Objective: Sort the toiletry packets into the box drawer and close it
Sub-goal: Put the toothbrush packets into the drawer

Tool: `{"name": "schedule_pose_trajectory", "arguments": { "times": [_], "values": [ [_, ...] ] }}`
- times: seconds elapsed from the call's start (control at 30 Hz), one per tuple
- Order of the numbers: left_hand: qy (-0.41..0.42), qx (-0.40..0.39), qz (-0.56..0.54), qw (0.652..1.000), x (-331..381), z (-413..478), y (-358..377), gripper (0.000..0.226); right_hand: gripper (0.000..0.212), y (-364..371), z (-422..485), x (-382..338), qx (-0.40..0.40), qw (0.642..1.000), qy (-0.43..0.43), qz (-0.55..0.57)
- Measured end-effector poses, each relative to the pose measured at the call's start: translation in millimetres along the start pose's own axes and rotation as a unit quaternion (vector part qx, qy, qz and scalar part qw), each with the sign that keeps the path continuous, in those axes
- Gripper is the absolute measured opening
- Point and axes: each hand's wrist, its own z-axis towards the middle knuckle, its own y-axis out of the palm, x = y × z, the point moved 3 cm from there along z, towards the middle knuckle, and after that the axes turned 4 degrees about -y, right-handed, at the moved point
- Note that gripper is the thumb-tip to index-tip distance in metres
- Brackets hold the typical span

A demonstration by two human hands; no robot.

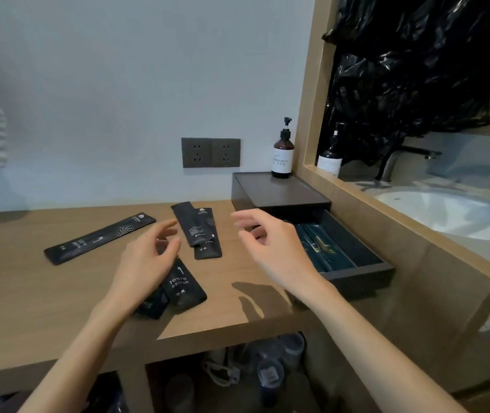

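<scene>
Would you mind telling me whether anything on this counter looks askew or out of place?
Nothing is damaged or spilled. Black toiletry packets lie scattered at odd angles on the counter, some overlapping, while the drawer stands open with a few packets inside. Both hands hover empty.

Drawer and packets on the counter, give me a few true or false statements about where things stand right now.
1. The drawer is open with packets inside. True.
2. The right hand holds a packet. False: it is empty, fingers spread above the counter.
3. A pump bottle stands on top of the box. True.
4. All packets are in the drawer. False: several lie on the counter, including a long toothbrush packet.
5. The left hand rests in the drawer. False: it hovers over counter packets.
</scene>
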Motion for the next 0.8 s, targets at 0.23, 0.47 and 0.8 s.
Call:
{"name": "schedule_pose_trajectory", "arguments": {
  "times": [0.23, 0.47, 0.8],
  "values": [
    [-0.047, 0.07, 0.076, 0.994, -73.2, 25.3, -58.6, 0.037, 0.038, 95.6, 10.7, 7.8, -0.119, 0.992, 0.031, -0.026],
    [-0.094, 0.056, 0.195, 0.975, -133.2, 57.4, -67.3, 0.048, 0.059, 150.0, 17.0, 26.2, -0.159, 0.979, 0.06, -0.116],
    [-0.136, 0.048, 0.337, 0.93, -172.7, 88.8, -50.4, 0.06, 0.071, 156.7, 28.8, 44.3, -0.141, 0.985, 0.103, -0.016]
  ]
}}
